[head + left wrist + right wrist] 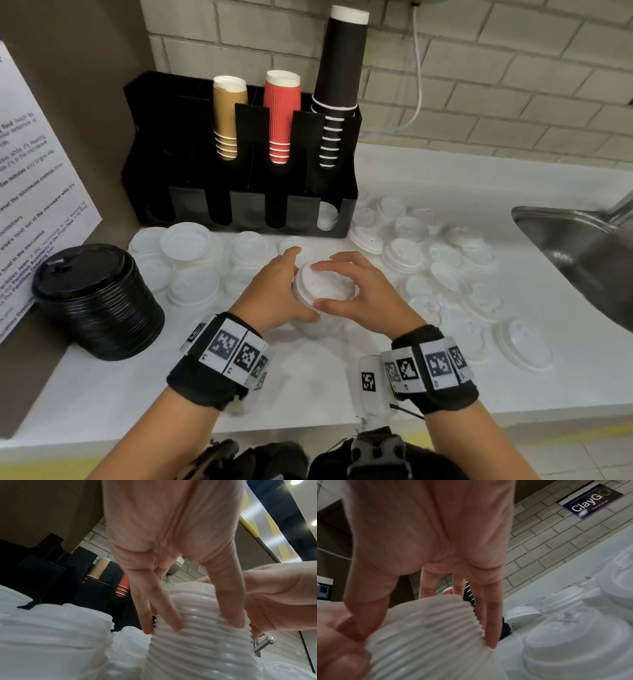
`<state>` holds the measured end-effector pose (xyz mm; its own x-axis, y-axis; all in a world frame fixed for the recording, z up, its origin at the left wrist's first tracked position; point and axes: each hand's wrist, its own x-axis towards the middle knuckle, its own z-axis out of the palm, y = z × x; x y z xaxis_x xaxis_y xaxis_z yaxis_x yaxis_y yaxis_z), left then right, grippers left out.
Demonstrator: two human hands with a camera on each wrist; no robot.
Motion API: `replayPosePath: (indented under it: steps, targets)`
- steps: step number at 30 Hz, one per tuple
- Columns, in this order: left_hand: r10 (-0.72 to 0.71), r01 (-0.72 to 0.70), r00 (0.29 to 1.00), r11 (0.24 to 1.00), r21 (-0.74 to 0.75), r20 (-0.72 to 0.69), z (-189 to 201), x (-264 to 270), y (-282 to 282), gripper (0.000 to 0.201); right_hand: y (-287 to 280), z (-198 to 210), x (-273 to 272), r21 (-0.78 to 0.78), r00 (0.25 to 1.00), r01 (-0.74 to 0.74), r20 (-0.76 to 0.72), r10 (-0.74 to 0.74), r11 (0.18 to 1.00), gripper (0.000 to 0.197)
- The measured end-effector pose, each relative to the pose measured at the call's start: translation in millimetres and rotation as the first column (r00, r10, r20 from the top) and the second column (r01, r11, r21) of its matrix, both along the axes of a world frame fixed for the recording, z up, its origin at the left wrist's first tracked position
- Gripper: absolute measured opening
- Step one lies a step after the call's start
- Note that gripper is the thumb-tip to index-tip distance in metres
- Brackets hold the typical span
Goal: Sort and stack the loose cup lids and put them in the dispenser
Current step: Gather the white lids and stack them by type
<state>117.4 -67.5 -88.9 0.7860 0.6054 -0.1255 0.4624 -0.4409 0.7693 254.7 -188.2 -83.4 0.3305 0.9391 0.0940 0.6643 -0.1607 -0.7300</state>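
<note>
A tall stack of white lids [322,294] [197,635] [426,632] stands on the white counter [308,383] between both hands. My left hand [284,291] [171,615] grips its left side with fingers and thumb. From the right, my right hand [349,284] [436,615] grips the stack's top and rim. The black dispenser [239,171] stands behind; its front right slot holds a few white lids [327,216]. Loose white lids [445,267] lie scattered to the right, and more white lids [191,260] to the left.
A stack of black lids [99,301] sits at the left by a brown wall with a printed notice [37,192]. Gold, red and black paper cups [281,116] fill the dispenser's back slots. A steel sink [582,253] is at the right.
</note>
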Motion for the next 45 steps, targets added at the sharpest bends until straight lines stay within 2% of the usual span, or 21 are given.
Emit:
replayPosePath:
  steps: [5, 13, 15, 16, 18, 20, 22, 24, 29, 33, 35, 37, 39, 42, 45]
  targets:
    - [-0.004, 0.004, 1.0, 1.0, 0.025, -0.024, 2, -1, -2, 0.109, 3, 1, -5, -0.056, 0.998, 0.01, 0.069, -0.007, 0.998, 0.052]
    - [-0.072, 0.072, 0.997, 0.996, 0.05, 0.007, 12, -1, -4, 0.059, -3, -1, -7, -0.08, 1.0, -0.014, -0.005, 0.014, 0.997, 0.056]
    - [-0.066, 0.066, 0.998, 0.997, 0.05, -0.004, 13, 0, -3, 0.059, -12, 2, 3, -0.068, 1.0, 0.024, -0.001, -0.024, 0.997, 0.058]
    - [-0.059, 0.06, 0.998, 0.997, 0.053, -0.016, 14, 0, -3, 0.061, -19, 4, 11, -0.075, 0.995, 0.092, 0.044, -0.089, 0.993, 0.059]
    - [-0.051, 0.053, 0.998, 0.997, 0.054, -0.03, 13, 1, -2, 0.065, -36, 10, 30, -0.187, 0.945, 0.265, 0.245, -0.217, 0.946, 0.065]
    - [-0.051, 0.053, 0.998, 0.997, 0.052, -0.035, 12, 1, -1, 0.067, -51, 13, 45, -0.386, 0.861, 0.413, 0.461, -0.216, 0.825, 0.078]
    - [-0.046, 0.047, 0.998, 0.998, 0.042, -0.036, 10, 1, 0, 0.069, -60, 11, 52, -0.542, 0.836, 0.469, 0.527, -0.153, 0.697, 0.089]
    - [-0.041, 0.042, 0.999, 0.999, 0.03, -0.036, 10, 2, 0, 0.071, -63, 6, 54, -0.606, 0.853, 0.457, 0.505, -0.13, 0.651, 0.088]
    - [-0.023, 0.024, 0.999, 1.0, 0.018, -0.039, 9, 2, 0, 0.073, -61, 11, 60, -0.588, 0.877, 0.414, 0.462, -0.132, 0.695, 0.077]
    - [-0.021, 0.023, 0.999, 0.999, 0.026, -0.045, 10, 3, 0, 0.075, -47, 29, 64, -0.421, 0.926, 0.338, 0.309, -0.217, 0.842, 0.08]
    - [-0.021, 0.022, 0.999, 0.999, 0.024, -0.039, 11, 3, -1, 0.077, -46, 33, 68, -0.359, 0.91, 0.386, 0.297, -0.288, 0.85, 0.075]
    - [-0.025, 0.026, 0.999, 0.999, 0.029, -0.032, 11, 3, -2, 0.077, -55, 31, 75, -0.413, 0.877, 0.462, 0.346, -0.334, 0.785, 0.065]
    - [-0.035, 0.036, 0.999, 0.999, 0.04, -0.029, 12, 3, -2, 0.074, -70, 24, 82, -0.518, 0.837, 0.535, 0.43, -0.338, 0.667, 0.059]
    - [-0.039, 0.04, 0.999, 0.998, 0.039, -0.031, 13, 3, -2, 0.074, -89, 13, 86, -0.592, 0.806, 0.591, 0.465, -0.367, 0.548, 0.065]
    - [-0.04, 0.041, 0.999, 0.999, 0.033, -0.032, 13, 5, -2, 0.072, -98, 7, 87, -0.644, 0.807, 0.589, 0.428, -0.408, 0.488, 0.075]
